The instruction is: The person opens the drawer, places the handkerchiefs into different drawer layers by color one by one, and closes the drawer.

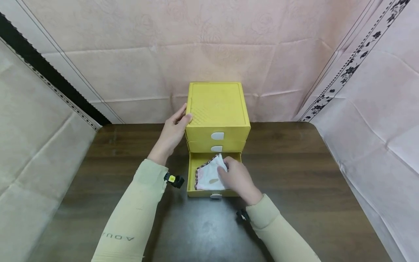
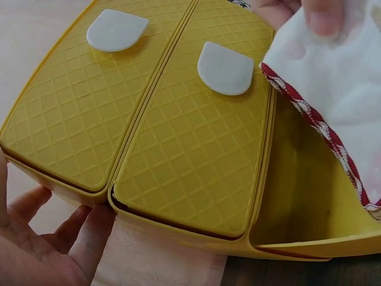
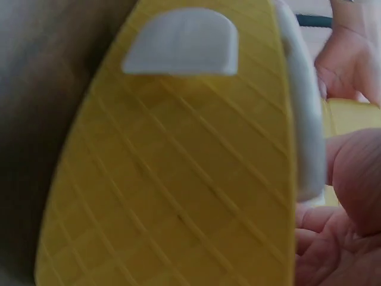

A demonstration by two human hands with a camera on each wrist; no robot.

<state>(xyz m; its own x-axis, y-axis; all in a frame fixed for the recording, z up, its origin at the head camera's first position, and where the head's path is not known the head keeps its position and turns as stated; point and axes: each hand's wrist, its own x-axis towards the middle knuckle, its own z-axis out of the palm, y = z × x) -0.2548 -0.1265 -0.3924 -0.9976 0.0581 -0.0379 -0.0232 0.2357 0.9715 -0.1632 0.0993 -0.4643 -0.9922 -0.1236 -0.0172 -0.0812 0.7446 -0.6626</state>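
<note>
A yellow drawer unit (image 1: 216, 105) with white tab handles stands at the back of the table. Its bottom drawer (image 1: 192, 178) is pulled out; the two drawers above it are closed. My left hand (image 1: 172, 133) rests against the unit's left side, thumb near the top edge, and its fingers (image 2: 89, 238) touch the side wall. My right hand (image 1: 238, 178) pinches a white cloth (image 1: 209, 176) with red-and-white patterned trim, over the open drawer. In the left wrist view the cloth (image 2: 339, 83) hangs from the thumb and fingers, with bare drawer floor showing beside it.
The brown wooden table (image 1: 311, 189) extends on both sides of the unit. A pale patterned fabric (image 1: 209, 54) hangs behind it, and more fabric flanks the table. Small black wrist cameras (image 1: 175, 180) sit at the sleeves.
</note>
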